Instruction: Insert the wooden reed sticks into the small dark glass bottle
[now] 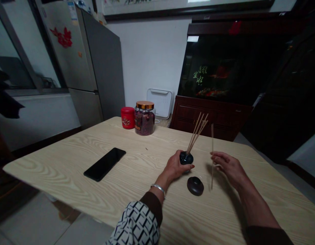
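My left hand (176, 165) is wrapped around a small dark glass diffuser bottle (186, 158) standing on the table. Several thin reed sticks (196, 133) rise from its neck, fanned and leaning to the right. To the right of the bottle, my right hand (226, 165) pinches a single reed stick (212, 143) near its middle. That stick is upright, apart from the bottle, and slightly blurred. A round dark brown lid (195, 186) lies on the tabletop between my two hands, just in front of the bottle.
On the light wood table (70, 160) a black phone (105, 164) lies at left. A red canister (127, 117) and a copper-lidded jar (144, 119) stand at the far edge. Behind are a fridge (106, 68), a white panel device (159, 103) and a fish tank (215, 75).
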`<state>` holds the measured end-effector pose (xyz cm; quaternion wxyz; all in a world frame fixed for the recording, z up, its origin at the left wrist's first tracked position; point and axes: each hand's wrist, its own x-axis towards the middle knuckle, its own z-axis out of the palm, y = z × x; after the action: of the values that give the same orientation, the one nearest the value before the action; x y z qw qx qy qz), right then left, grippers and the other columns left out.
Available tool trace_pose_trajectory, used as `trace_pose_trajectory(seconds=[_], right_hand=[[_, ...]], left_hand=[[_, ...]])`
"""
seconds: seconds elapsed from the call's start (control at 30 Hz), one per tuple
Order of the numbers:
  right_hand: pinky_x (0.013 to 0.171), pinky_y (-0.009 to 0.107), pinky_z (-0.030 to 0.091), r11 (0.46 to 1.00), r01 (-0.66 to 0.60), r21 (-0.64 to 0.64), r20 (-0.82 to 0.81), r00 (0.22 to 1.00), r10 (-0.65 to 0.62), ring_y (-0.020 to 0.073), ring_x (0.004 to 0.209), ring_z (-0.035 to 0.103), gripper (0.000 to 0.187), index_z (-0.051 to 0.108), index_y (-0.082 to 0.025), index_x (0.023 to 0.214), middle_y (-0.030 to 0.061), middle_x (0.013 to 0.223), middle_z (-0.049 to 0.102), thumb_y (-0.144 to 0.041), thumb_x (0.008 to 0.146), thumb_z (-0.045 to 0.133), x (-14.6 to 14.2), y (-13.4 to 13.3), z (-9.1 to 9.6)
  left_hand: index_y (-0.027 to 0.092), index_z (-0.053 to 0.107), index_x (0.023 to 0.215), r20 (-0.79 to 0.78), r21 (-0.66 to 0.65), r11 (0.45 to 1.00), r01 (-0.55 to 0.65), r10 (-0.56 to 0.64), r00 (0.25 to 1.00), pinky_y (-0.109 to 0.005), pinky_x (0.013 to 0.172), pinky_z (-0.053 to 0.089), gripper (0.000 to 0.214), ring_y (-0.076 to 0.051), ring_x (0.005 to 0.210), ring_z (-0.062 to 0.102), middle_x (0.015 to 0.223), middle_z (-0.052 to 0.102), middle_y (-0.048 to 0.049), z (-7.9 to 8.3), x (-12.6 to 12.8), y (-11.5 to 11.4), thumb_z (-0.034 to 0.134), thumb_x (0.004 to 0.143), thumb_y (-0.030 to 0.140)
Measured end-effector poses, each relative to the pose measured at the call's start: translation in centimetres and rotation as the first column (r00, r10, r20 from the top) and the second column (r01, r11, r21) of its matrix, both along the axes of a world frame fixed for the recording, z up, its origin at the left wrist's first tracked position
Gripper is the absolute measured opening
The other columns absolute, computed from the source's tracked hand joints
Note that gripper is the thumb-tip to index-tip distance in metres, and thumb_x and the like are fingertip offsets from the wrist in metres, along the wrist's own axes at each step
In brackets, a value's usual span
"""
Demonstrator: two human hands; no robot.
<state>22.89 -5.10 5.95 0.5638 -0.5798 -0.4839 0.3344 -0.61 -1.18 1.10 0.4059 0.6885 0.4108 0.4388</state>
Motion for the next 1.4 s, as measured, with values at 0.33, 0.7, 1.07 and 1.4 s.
trace_pose_trajectory(seconds=[0.33,0.7,1.07,1.4], right_hand=[[0.053,0.019,0.053,0.858,0.195,0.476,-0.223,0.97,-0.097,0.0115,0.07,0.065,0.028,0.071,-0.019,0.088,0.0009,0.08,0.068,-0.032,0.067,0.083,-5.1,0.8,5.9],[0.056,0.028,0.052,0.938,-0.092,0.335,0.19,0.981,0.029,0.017,0.07,0.063,0.031,0.065,-0.018,0.092,0.0045,0.081,0.068,-0.045,0.078,0.073,-7.7,2.1,4.0],[0.069,0.033,0.048,0.976,-0.116,0.186,0.406,0.913,0.031,0.0186,0.071,0.06,0.026,0.064,-0.018,0.085,0.0055,0.079,0.066,-0.043,0.08,0.062,-8.0,2.4,1.0],[0.087,0.038,0.052,0.974,-0.226,-0.009,0.425,0.881,0.208,0.0269,0.111,0.062,0.063,0.054,-0.021,0.127,0.0121,0.124,0.063,-0.049,0.073,0.072,-7.5,1.0,-2.3]], left_hand=[[0.019,0.058,0.117,-0.01,0.02,1.0,0.01,-0.01,1.0,-0.035,0.081,0.051,0.064,-0.023,0.091,0.063,0.1,0.068,-0.0073,-0.5,0.0,0.3,0.084,0.066,0.046],[0.019,0.058,0.116,-0.012,0.005,1.0,0.004,-0.004,1.0,-0.035,0.081,0.049,0.065,-0.024,0.091,0.063,0.1,0.068,-0.0074,-0.1,-0.1,0.1,0.085,0.064,0.046],[0.019,0.057,0.119,-0.054,0.015,1.0,0.009,-0.009,0.999,-0.03,0.078,0.047,0.063,-0.022,0.091,0.063,0.102,0.07,-0.0059,-0.1,-0.2,0.1,0.082,0.067,0.044],[0.017,0.053,0.126,-0.009,0.007,0.998,0.066,-0.066,0.998,-0.033,0.081,0.05,0.068,-0.023,0.093,0.064,0.107,0.068,-0.0081,-0.5,-0.2,0.2,0.081,0.067,0.037]])
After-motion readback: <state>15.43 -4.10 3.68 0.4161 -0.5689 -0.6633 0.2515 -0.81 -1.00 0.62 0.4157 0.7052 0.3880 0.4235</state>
